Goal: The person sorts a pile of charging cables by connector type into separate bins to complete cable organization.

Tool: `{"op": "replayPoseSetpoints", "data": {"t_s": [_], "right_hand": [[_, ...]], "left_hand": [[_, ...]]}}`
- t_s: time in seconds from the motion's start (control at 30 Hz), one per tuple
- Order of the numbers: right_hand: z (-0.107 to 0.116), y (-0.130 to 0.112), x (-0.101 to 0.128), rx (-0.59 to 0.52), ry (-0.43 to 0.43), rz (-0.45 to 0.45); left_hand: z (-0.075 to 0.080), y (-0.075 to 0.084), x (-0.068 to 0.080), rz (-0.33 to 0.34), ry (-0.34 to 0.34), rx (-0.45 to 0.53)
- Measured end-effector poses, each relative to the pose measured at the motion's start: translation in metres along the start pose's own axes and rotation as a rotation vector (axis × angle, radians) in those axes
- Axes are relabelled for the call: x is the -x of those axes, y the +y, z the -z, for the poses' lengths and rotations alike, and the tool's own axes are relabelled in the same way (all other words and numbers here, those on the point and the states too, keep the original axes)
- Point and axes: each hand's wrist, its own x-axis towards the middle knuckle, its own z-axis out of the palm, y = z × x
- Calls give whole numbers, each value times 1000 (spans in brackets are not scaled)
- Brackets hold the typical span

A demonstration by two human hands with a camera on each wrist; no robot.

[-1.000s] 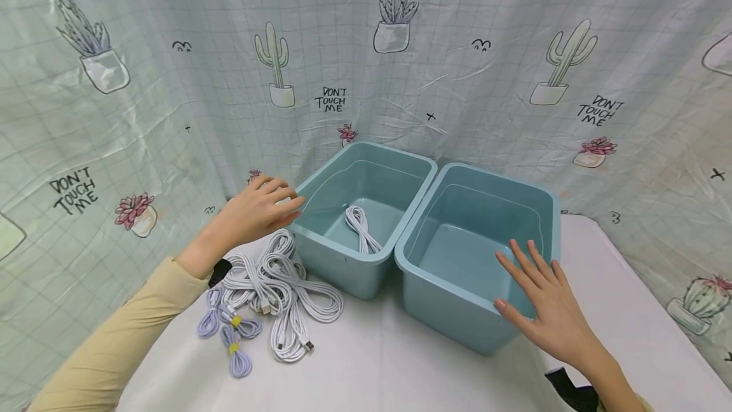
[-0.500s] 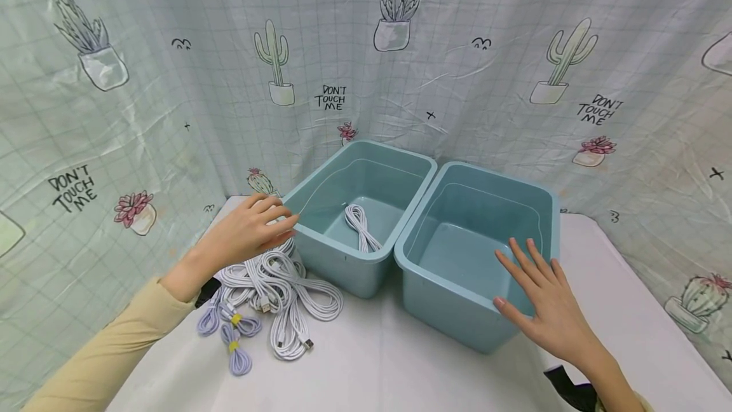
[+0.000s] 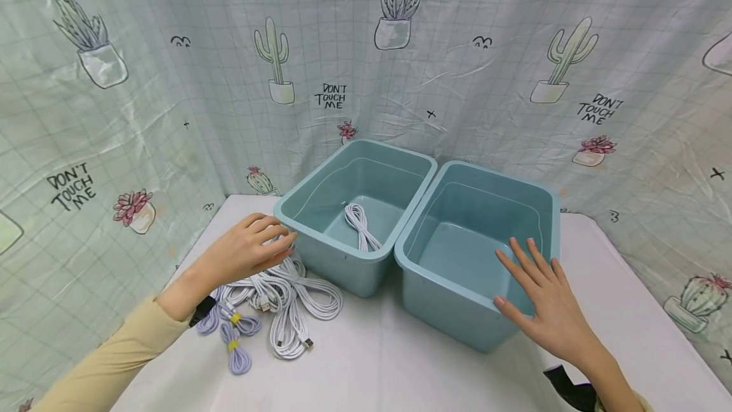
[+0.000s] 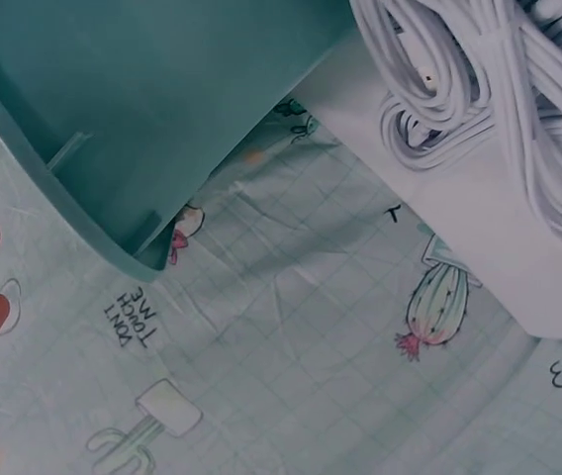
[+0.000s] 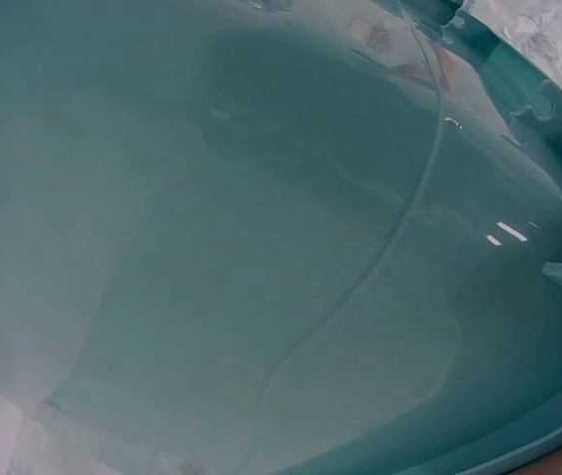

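Observation:
My left hand [image 3: 246,250] hangs with loosely bent fingers, holding nothing, beside the near left corner of the left blue-green bin [image 3: 334,266]. Beneath it lies a pile of coiled white USB cables [image 3: 300,297], partly hidden by the hand; these cables [image 4: 509,69] also show in the left wrist view. One coiled white cable [image 3: 359,224] rests inside the left bin. My right hand [image 3: 551,316] spreads its fingers over the near right corner of the right blue-green bin [image 3: 448,310]. Whether its thumb touches the rim I cannot tell. The right wrist view shows mostly the bin's side [image 5: 291,247].
Several lilac cable coils [image 3: 236,355], some tied with yellow bands, lie at the left front of the white table [image 3: 366,361]. Both bins stand side by side, rims nearly touching. A curtain [image 3: 217,100] printed with cacti hangs behind and at the sides.
My left hand has dropped lower and slightly left, from beside the left bin's rim to above the white cables, uncovering the bin's left corner. The right hand has stayed put.

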Motion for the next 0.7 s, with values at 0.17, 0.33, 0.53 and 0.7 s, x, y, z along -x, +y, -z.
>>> {"op": "replayPoseSetpoints", "data": {"t_s": [0.17, 0.33, 0.53, 0.7], "right_hand": [[0, 0, 1, -1, -8, -5], [0, 0, 0, -2, 1, 2], [0, 1, 0, -8, 13, 10], [-1, 2, 1, -7, 4, 0]], "left_hand": [[-6, 8, 8, -13, -1, 14], [-17, 19, 17, -35, -5, 25], [-32, 28, 25, -66, -13, 44], [-42, 32, 32, -69, -38, 58]]}}
